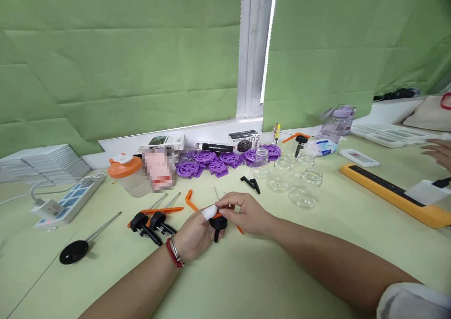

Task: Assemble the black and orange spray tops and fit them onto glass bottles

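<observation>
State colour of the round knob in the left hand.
The round knob is black; best seen in the head view, the only one.

Across the table (pixel 282 272), left to right at the back: stacked trays (pixel 42 161), shaker bottle (pixel 125 171), spoked discs (pixel 230 159), jars (pixel 303 197), tissue pack (pixel 320 148), water bottle (pixel 333 128). Behind the discs, a cup-holder box (pixel 244 143); left of the jars, two handles (pixel 255 186). Beyond the left hand (pixel 192 244), to its left, two lever assemblies (pixel 141 222), then a disc-ended rod (pixel 74 252) before a power strip (pixel 72 204). Between left and right hand (pixel 252 214), a third assembly (pixel 219 222).
</observation>
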Demonstrator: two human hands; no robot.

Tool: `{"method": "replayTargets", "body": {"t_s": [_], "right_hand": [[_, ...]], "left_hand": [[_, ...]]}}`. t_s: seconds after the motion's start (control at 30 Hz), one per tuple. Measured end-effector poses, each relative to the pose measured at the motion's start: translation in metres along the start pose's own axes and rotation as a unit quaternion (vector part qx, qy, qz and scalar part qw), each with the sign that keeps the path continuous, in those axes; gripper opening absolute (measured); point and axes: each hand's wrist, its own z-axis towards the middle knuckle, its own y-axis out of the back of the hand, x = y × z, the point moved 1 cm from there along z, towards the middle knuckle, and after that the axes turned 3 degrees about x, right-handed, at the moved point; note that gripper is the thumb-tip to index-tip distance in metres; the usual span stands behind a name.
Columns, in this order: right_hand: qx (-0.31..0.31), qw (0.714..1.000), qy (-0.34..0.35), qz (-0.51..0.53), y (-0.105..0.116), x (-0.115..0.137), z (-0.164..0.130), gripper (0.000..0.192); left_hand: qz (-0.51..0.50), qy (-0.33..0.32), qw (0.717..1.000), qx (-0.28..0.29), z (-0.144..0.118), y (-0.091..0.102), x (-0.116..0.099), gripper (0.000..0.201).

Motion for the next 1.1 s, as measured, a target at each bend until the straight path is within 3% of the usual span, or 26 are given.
{"method": "replayTargets", "body": {"t_s": [0.17,0.27,0.5,0.63,0.77,0.87,0.93,1.03,1.1], "right_hand": [[0.068,0.978,0.098,-0.174,-0.002,0.007,-0.004,0.046],[0.085,0.962,0.116,-0.230,-0.002,0.010,-0.004,0.035],[0.156,0.952,0.129,-0.229,0.010,0.016,-0.003,0.021],[0.203,0.946,0.132,-0.214,0.011,0.016,-0.005,0.026],[0.182,0.946,0.142,-0.228,0.017,0.013,0.002,0.034],[0.027,0.952,0.045,-0.301,0.039,0.001,0.013,0.026],[-0.087,0.911,-0.088,-0.393,0.059,-0.012,0.019,0.023],[-0.085,0.843,-0.244,-0.472,0.081,-0.032,0.021,0.016],[-0.062,0.827,-0.290,-0.477,0.088,-0.042,0.020,0.018]], "left_hand": [[-0.029,-0.021,0.999,-0.018,0.003,0.006,-0.002,0.024],[-0.020,-0.017,0.999,0.026,0.002,0.006,-0.001,0.029],[0.120,0.005,0.985,0.121,-0.004,0.006,-0.008,0.030],[0.233,0.053,0.964,0.114,-0.006,0.006,-0.011,0.022],[0.216,0.071,0.970,0.085,-0.004,0.007,-0.008,0.023],[0.174,0.047,0.983,0.038,-0.001,0.011,-0.006,0.020],[0.160,0.018,0.987,0.015,0.001,0.014,-0.006,0.018],[0.152,-0.031,0.988,-0.025,0.004,0.017,-0.009,0.016],[0.150,-0.059,0.986,-0.053,0.005,0.018,-0.010,0.015]]}}
